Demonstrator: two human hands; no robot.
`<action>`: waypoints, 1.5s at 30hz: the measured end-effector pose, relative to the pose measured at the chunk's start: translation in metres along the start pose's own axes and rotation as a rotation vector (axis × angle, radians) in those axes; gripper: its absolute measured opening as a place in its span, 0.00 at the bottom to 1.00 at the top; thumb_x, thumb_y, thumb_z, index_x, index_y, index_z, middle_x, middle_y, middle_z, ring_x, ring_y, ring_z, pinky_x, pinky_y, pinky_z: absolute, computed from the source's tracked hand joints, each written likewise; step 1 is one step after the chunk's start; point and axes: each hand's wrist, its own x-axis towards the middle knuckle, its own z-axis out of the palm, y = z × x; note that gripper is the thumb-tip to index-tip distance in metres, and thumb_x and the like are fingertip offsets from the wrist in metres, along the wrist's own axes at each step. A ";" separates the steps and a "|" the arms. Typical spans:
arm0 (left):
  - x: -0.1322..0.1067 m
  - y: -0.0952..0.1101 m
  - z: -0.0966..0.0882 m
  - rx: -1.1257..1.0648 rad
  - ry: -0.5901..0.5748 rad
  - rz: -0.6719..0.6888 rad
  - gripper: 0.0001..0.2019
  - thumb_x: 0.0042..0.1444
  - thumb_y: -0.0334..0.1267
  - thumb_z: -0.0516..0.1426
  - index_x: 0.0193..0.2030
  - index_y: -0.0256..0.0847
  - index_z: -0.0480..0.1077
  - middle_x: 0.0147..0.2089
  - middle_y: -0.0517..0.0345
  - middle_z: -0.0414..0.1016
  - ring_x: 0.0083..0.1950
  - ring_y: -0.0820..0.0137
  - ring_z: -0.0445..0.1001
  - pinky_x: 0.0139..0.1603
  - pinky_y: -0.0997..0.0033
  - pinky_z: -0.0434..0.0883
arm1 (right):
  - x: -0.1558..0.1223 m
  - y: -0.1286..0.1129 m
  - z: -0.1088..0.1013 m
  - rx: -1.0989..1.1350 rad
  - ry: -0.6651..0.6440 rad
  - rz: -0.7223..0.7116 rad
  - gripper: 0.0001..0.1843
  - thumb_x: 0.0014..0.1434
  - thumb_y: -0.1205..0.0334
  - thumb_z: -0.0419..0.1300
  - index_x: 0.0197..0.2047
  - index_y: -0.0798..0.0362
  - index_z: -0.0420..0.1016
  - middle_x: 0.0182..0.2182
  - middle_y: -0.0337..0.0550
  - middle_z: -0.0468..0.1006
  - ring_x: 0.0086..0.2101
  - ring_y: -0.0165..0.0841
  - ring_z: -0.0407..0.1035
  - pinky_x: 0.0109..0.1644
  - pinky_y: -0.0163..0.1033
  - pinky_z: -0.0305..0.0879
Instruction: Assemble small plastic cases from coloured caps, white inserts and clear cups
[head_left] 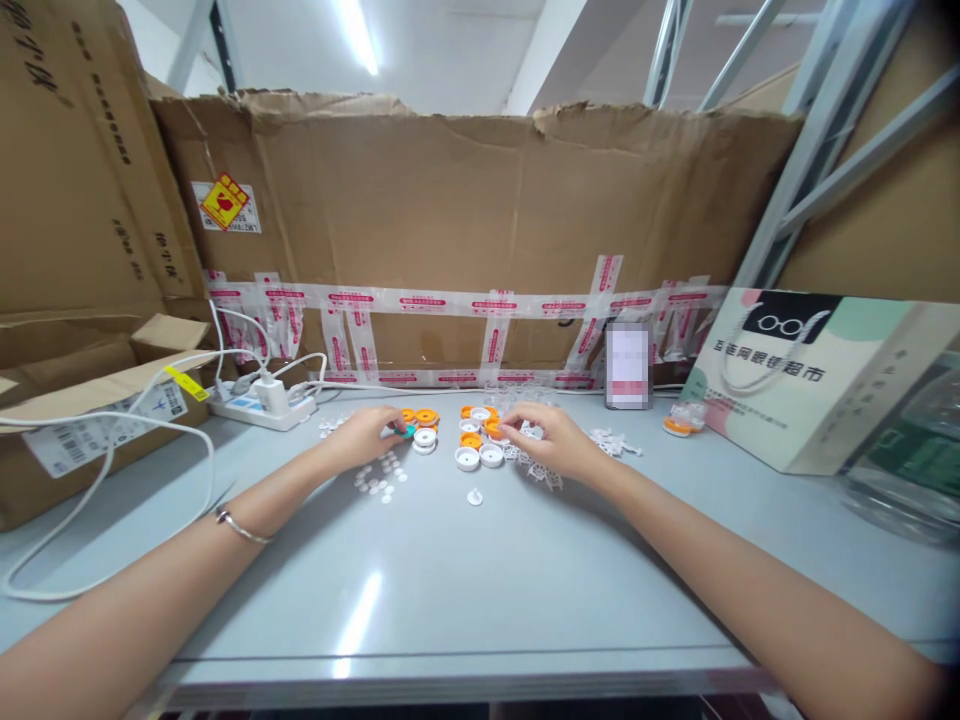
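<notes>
My left hand [367, 434] rests on the grey table [465, 580], fingers curled around a small teal piece [409, 431] beside orange and white round caps [425, 427]. My right hand [546, 440] lies to the right, its fingertips pinched on an orange cap [493, 429] at the edge of a second cluster of orange and white caps [474, 442]. Several tiny white discs [381, 477] lie scattered under my left wrist. One small white piece [474, 496] sits alone in front of the caps. White lacy plastic parts [545, 474] lie beneath my right hand.
A torn cardboard wall [480, 230] with printed tape stands behind. A white power strip [262, 405] with cables lies at the left, next to cardboard boxes [82, 400]. A phone [628, 365] leans upright at the back. A paper bag [810, 375] and clear plastic [915, 450] sit at the right.
</notes>
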 end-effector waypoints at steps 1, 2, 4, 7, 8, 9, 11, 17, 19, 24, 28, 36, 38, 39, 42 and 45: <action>0.000 0.001 -0.001 0.011 0.018 -0.002 0.07 0.52 0.37 0.54 0.35 0.39 0.71 0.37 0.55 0.76 0.39 0.66 0.73 0.40 0.71 0.67 | 0.000 0.000 0.000 0.002 0.002 -0.001 0.09 0.58 0.61 0.53 0.31 0.54 0.73 0.30 0.41 0.76 0.32 0.30 0.68 0.36 0.35 0.61; 0.000 0.002 -0.002 0.024 0.036 -0.002 0.07 0.52 0.37 0.53 0.34 0.39 0.71 0.36 0.56 0.76 0.38 0.66 0.74 0.38 0.71 0.67 | -0.001 0.000 0.000 0.005 0.003 -0.001 0.09 0.58 0.61 0.54 0.31 0.53 0.73 0.30 0.41 0.76 0.32 0.30 0.68 0.36 0.35 0.61; -0.002 0.006 -0.005 0.053 0.083 0.005 0.06 0.52 0.36 0.53 0.33 0.39 0.71 0.35 0.56 0.76 0.36 0.65 0.74 0.36 0.70 0.67 | -0.001 -0.001 0.000 0.008 0.007 -0.001 0.09 0.58 0.61 0.53 0.32 0.53 0.73 0.31 0.42 0.76 0.32 0.30 0.68 0.36 0.35 0.61; -0.006 0.022 -0.009 0.086 0.192 0.033 0.08 0.55 0.36 0.51 0.34 0.38 0.70 0.37 0.53 0.76 0.39 0.64 0.73 0.40 0.66 0.66 | -0.001 -0.002 0.000 0.014 0.003 0.003 0.09 0.58 0.61 0.53 0.32 0.53 0.74 0.31 0.41 0.76 0.33 0.30 0.68 0.36 0.35 0.61; -0.008 0.030 -0.010 0.091 0.236 0.060 0.09 0.57 0.36 0.50 0.36 0.38 0.70 0.37 0.52 0.75 0.40 0.64 0.72 0.42 0.65 0.66 | -0.001 -0.002 0.000 0.018 -0.001 0.005 0.09 0.58 0.61 0.53 0.32 0.53 0.74 0.31 0.41 0.76 0.32 0.30 0.68 0.36 0.35 0.61; -0.010 0.040 -0.010 0.091 0.278 0.107 0.09 0.58 0.37 0.50 0.37 0.38 0.70 0.38 0.52 0.75 0.40 0.65 0.72 0.43 0.66 0.66 | -0.001 -0.003 0.000 0.023 -0.010 0.008 0.09 0.58 0.61 0.54 0.32 0.53 0.74 0.31 0.41 0.76 0.32 0.30 0.68 0.36 0.35 0.61; -0.014 0.059 -0.008 0.094 0.353 0.437 0.08 0.59 0.34 0.50 0.37 0.38 0.70 0.37 0.53 0.76 0.38 0.69 0.73 0.40 0.70 0.67 | -0.001 -0.005 0.001 0.040 -0.048 0.016 0.09 0.57 0.61 0.54 0.33 0.54 0.74 0.30 0.41 0.76 0.31 0.30 0.68 0.36 0.34 0.61; -0.023 0.087 0.006 0.183 0.248 0.799 0.10 0.60 0.28 0.48 0.40 0.37 0.69 0.37 0.54 0.77 0.39 0.70 0.74 0.39 0.72 0.69 | -0.003 -0.008 0.003 0.136 -0.249 -0.022 0.09 0.56 0.61 0.54 0.35 0.54 0.75 0.31 0.41 0.77 0.32 0.30 0.68 0.39 0.35 0.63; -0.024 0.085 0.010 0.188 0.200 0.792 0.10 0.61 0.28 0.47 0.41 0.37 0.69 0.38 0.53 0.77 0.40 0.70 0.74 0.40 0.72 0.70 | -0.003 -0.009 0.003 0.120 -0.278 -0.029 0.09 0.56 0.62 0.54 0.35 0.53 0.75 0.31 0.41 0.77 0.32 0.30 0.67 0.39 0.36 0.63; -0.023 0.079 0.015 0.175 0.123 0.772 0.12 0.62 0.29 0.45 0.44 0.37 0.69 0.40 0.51 0.76 0.42 0.69 0.74 0.42 0.70 0.71 | -0.003 -0.012 0.001 0.079 -0.302 -0.018 0.08 0.55 0.64 0.55 0.34 0.53 0.75 0.32 0.41 0.77 0.33 0.31 0.68 0.40 0.37 0.63; -0.022 0.079 0.016 0.165 0.076 0.744 0.13 0.62 0.30 0.44 0.45 0.38 0.68 0.43 0.52 0.76 0.45 0.68 0.73 0.45 0.70 0.70 | -0.003 -0.014 0.000 0.093 -0.336 -0.011 0.08 0.55 0.65 0.54 0.34 0.53 0.75 0.32 0.41 0.77 0.34 0.31 0.68 0.41 0.38 0.63; -0.023 0.079 0.019 0.147 0.028 0.742 0.14 0.62 0.29 0.44 0.45 0.38 0.69 0.43 0.51 0.76 0.44 0.68 0.73 0.45 0.70 0.70 | -0.006 -0.014 0.000 0.144 -0.430 -0.012 0.08 0.53 0.66 0.55 0.35 0.54 0.74 0.34 0.42 0.77 0.36 0.31 0.69 0.41 0.36 0.63; -0.023 0.078 0.020 0.129 0.018 0.740 0.13 0.61 0.28 0.46 0.46 0.38 0.69 0.43 0.51 0.76 0.44 0.68 0.73 0.45 0.70 0.70 | -0.007 -0.014 0.000 0.156 -0.462 -0.001 0.08 0.53 0.65 0.56 0.36 0.53 0.74 0.35 0.42 0.77 0.36 0.31 0.69 0.41 0.36 0.64; -0.023 0.078 0.021 0.115 0.012 0.735 0.14 0.61 0.28 0.46 0.46 0.38 0.70 0.43 0.50 0.76 0.44 0.68 0.73 0.45 0.71 0.70 | -0.008 -0.015 0.000 0.164 -0.478 0.006 0.08 0.53 0.64 0.57 0.37 0.53 0.74 0.36 0.42 0.77 0.36 0.31 0.69 0.41 0.35 0.64; -0.024 0.078 0.019 0.070 0.000 0.714 0.14 0.60 0.27 0.47 0.46 0.39 0.70 0.44 0.50 0.76 0.45 0.68 0.74 0.46 0.71 0.70 | -0.010 -0.018 0.002 0.188 -0.522 0.024 0.12 0.51 0.59 0.60 0.40 0.52 0.74 0.36 0.42 0.76 0.36 0.31 0.68 0.40 0.36 0.64; -0.024 0.080 0.017 0.030 -0.014 0.692 0.14 0.59 0.27 0.47 0.45 0.39 0.71 0.45 0.51 0.75 0.45 0.68 0.74 0.45 0.71 0.71 | -0.009 -0.020 0.007 0.206 -0.526 0.039 0.15 0.51 0.56 0.60 0.42 0.53 0.74 0.35 0.42 0.76 0.35 0.30 0.68 0.39 0.35 0.64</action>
